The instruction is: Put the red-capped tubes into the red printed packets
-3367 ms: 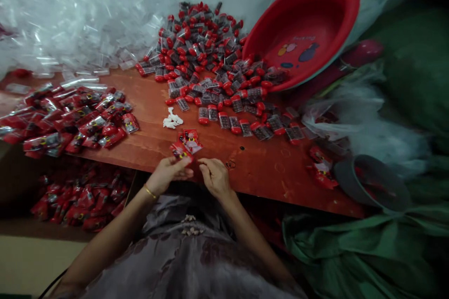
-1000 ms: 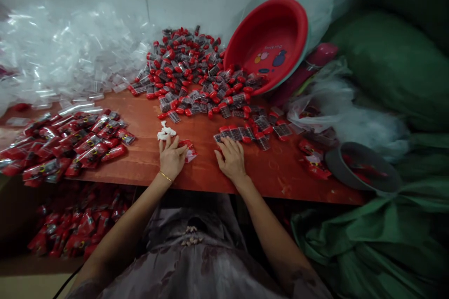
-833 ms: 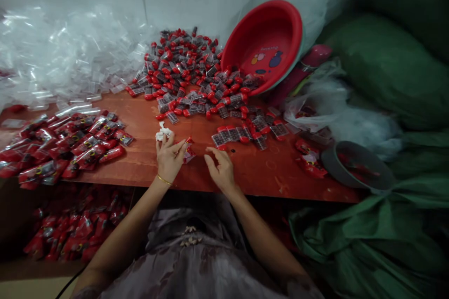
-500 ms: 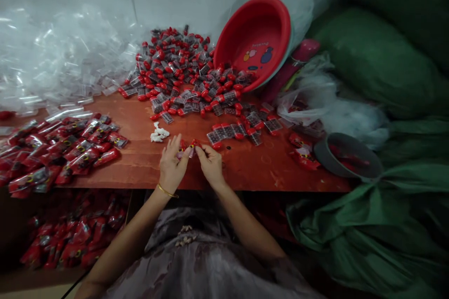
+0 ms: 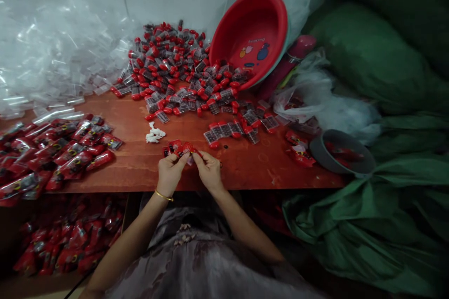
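Note:
My left hand (image 5: pixel 169 174) and my right hand (image 5: pixel 209 170) meet at the near edge of the red-brown table (image 5: pixel 140 168). Between their fingertips they pinch a small red printed packet (image 5: pixel 182 148). A row of red-capped clear vials (image 5: pixel 229 131) lies just beyond my right hand. A small white crumpled bit (image 5: pixel 154 133) sits beyond my left hand. Whether a vial is inside the held packet cannot be seen.
A big heap of red-capped vials (image 5: pixel 175 72) spills from a tilted red basin (image 5: pixel 252 37). Filled red packets (image 5: pixel 59 149) pile at left, more below the table (image 5: pixel 66 243). Clear empty sleeves (image 5: pixel 52 56) lie far left. A grey bowl (image 5: pixel 342 153) and green sacks (image 5: pixel 379 224) are right.
My hands lay apart on the table a second ago, the right by the vial row. They have come together near the edge and now both pinch the red packet.

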A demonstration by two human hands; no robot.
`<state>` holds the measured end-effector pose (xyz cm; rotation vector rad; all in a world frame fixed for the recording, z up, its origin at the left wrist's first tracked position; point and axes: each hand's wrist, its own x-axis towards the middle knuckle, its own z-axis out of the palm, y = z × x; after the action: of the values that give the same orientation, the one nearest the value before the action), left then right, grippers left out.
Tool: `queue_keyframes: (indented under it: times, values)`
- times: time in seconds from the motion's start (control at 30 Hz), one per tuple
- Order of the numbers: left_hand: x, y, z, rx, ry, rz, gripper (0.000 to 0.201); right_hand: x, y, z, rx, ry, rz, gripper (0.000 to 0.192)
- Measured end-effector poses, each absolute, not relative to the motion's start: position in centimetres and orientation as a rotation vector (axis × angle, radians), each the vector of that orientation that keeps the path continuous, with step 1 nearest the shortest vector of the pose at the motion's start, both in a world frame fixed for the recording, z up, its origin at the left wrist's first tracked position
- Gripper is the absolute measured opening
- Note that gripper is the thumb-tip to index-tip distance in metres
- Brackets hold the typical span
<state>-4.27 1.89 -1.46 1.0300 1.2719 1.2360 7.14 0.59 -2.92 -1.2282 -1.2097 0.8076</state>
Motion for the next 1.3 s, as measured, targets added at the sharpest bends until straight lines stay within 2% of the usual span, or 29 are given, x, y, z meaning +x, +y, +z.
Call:
queue_keyframes:
  times: [0.23, 0.47, 0.57, 0.67, 0.8, 0.93, 1.1, 1.23, 1.3]
  values:
    - [-3.7, 1.3, -1.3, 1.051, 1.287, 1.248, 0.026, 6.8, 0.6, -3.1, -1.356, -1.317, 0.61, 0.039]
    - [-3.9, 1.9, -0.8, 0.519, 1.085, 1.2, 0.038, 7.2, 1.3, -3.0, -1.339, -1.417, 0.618, 0.03]
    - [-4.8, 2.4, -0.5, 0.387, 1.092, 1.121, 0.04, 9.4, 2.5, -2.6, -1.251, -1.701, 0.583, 0.032]
    - [-5.5, 2.6, -0.2, 0.341, 1.074, 1.041, 0.038, 13.4, 4.8, -2.0, -1.313, -2.047, 0.326, 0.031]
    - [-5.6, 2.3, 0.0, 0.321, 1.049, 0.979, 0.035, 17.7, 7.2, -1.3, -1.516, -2.497, 0.106, 0.049]
    - [-5.5, 1.9, 0.0, 0.325, 1.028, 0.945, 0.033, 18.2, 6.4, -0.9, -1.39, -2.669, 0.096, 0.04]
    - [-6.2, 1.8, 0.2, 0.356, 1.019, 0.939, 0.032, 17.7, 5.4, -0.8, -1.361, -2.648, 0.147, 0.049]
    - [-6.7, 1.8, 0.4, 0.356, 1.033, 0.964, 0.032, 17.5, 5.3, -1.1, -1.311, -2.645, 0.202, 0.03]
    - [-6.7, 1.7, 0.5, 0.334, 1.045, 0.978, 0.03, 17.2, 4.7, -1.2, -1.327, -2.584, 0.224, 0.028]
